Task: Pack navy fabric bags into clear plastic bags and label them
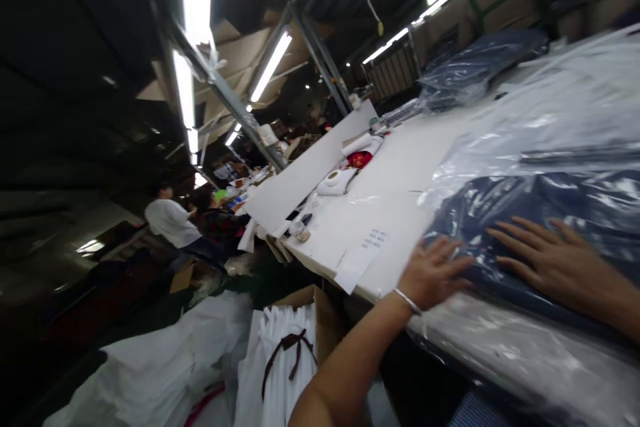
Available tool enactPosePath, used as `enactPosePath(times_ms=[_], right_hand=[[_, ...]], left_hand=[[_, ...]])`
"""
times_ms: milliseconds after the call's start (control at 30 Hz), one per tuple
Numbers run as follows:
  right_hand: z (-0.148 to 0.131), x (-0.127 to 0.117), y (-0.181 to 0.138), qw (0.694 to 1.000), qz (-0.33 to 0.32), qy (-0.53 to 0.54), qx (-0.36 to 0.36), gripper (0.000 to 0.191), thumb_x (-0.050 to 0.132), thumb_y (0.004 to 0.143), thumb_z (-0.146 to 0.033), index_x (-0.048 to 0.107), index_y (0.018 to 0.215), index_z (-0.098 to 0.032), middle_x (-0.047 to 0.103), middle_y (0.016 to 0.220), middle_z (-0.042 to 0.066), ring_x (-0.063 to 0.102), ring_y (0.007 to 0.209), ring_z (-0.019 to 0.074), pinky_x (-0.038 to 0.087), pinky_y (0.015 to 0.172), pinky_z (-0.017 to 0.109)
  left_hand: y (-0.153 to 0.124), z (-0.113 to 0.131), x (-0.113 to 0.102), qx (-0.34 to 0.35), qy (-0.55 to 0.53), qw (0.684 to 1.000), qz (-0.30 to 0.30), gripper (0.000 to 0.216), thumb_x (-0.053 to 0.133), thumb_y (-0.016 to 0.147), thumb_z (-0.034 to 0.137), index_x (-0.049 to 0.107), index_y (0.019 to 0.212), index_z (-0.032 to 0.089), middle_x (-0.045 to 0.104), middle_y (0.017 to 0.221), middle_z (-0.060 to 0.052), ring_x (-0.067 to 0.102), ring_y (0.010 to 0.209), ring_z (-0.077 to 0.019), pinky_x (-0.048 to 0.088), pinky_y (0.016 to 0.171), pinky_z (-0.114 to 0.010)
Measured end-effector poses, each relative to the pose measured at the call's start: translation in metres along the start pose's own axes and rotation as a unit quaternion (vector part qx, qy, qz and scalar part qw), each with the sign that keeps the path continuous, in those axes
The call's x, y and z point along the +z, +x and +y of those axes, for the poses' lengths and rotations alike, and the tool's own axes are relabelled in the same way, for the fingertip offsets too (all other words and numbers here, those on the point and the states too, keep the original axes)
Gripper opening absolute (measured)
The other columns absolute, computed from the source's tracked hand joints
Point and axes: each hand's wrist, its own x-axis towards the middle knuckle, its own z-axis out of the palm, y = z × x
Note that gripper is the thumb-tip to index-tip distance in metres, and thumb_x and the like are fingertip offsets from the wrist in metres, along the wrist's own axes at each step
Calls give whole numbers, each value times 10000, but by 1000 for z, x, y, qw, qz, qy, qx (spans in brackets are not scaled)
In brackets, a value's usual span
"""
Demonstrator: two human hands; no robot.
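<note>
A dark blue folded garment in a clear plastic bag (540, 203) lies at the right of the white table (400, 167). My left hand (435, 273), with a pale bangle at the wrist, rests palm down on the bag's left end, fingers stretched out. Flat on the bag's middle, my right hand (555, 263) has its fingers spread. Loose clear plastic (525, 347) hangs over the near table edge. Beside my left hand a paper sheet with printed lines (363, 260) lies at the edge.
Below the table stands a cardboard box (325, 327) of white rolls tied with a dark ribbon; white sheeting (150, 360) is heaped left of it. More bagged dark fabric (480, 67) lies at the back. A tape roll (333, 177) sits mid-table. Two people are at far left.
</note>
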Motion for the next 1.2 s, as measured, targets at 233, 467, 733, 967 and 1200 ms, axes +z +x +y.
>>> enactPosePath(times_ms=[233, 467, 733, 967, 1200], right_hand=[[-13, -25, 6, 981, -180, -70, 18, 530, 369, 998, -509, 481, 1416, -203, 583, 1368, 100, 419, 1349, 305, 178, 1145, 559], [-15, -27, 5, 980, -184, -71, 13, 506, 386, 1004, -485, 487, 1411, -202, 599, 1349, 96, 465, 1308, 292, 187, 1144, 553], [-16, -30, 8, 978, -193, -77, 11, 500, 401, 1008, -463, 498, 1400, -169, 593, 1352, 123, 477, 1296, 291, 192, 1137, 545], [-22, -35, 10, 981, -183, -70, 10, 465, 434, 1005, -438, 518, 1383, -181, 555, 1399, 111, 436, 1334, 282, 171, 1152, 545], [-24, -34, 10, 980, -185, -77, 15, 480, 446, 1000, -459, 517, 1378, -171, 576, 1373, 106, 454, 1319, 270, 168, 1164, 538]], left_hand=[[-118, -27, -19, -423, -256, 856, 148, 577, 390, 966, 474, 390, 1457, 172, 500, 1442, -209, 470, 1344, -321, 376, 1100, -586], [-118, 18, 5, -405, -433, 804, 46, 985, 691, 796, 507, 115, 1551, 246, 483, 1469, -174, 554, 1266, -257, 515, 971, -357], [-110, -6, 6, -514, -311, 783, 162, 533, 490, 868, 529, 628, 1222, 155, 678, 698, -7, 463, 377, -79, 393, 379, -221], [-146, -29, -16, -552, -324, 744, 192, 594, 642, 673, 669, 698, 950, 145, 637, 635, 5, 449, 390, -90, 371, 354, -234], [-99, -5, -51, -463, -167, 845, 208, 377, 546, 845, 541, 674, 1030, 239, 732, 884, -15, 691, 750, -193, 573, 717, -330]])
